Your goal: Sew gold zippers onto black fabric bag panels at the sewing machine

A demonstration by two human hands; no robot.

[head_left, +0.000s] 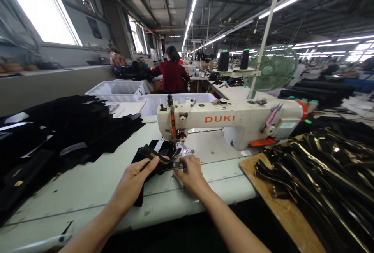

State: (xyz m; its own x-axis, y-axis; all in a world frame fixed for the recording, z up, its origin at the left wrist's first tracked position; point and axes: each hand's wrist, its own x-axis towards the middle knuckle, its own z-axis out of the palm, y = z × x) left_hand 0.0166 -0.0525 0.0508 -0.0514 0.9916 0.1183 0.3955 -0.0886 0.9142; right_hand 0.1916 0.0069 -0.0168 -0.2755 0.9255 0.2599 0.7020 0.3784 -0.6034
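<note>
My left hand (136, 179) pinches a black fabric piece (146, 181) with a gold-toothed zipper strip (154, 155) on top, just left of the needle area. The fabric lies partly under the head of a white sewing machine (201, 115), and a small white patch shows on it. My right hand (189, 171) is at the right edge of the fabric, fingers curled downward over a small dark, metallic-looking thing beside the needle plate (184, 150). What exactly these fingers hold is not clear. The needle tip is hidden.
Stacked black fabric pieces (73, 128) cover the left of the table. Black strips with gold zippers (321, 167) lie over a brown board (271, 194) at right. Behind the machine are white bins (117, 89), thread cones (223, 61), a green fan (270, 68) and a seated person (172, 74).
</note>
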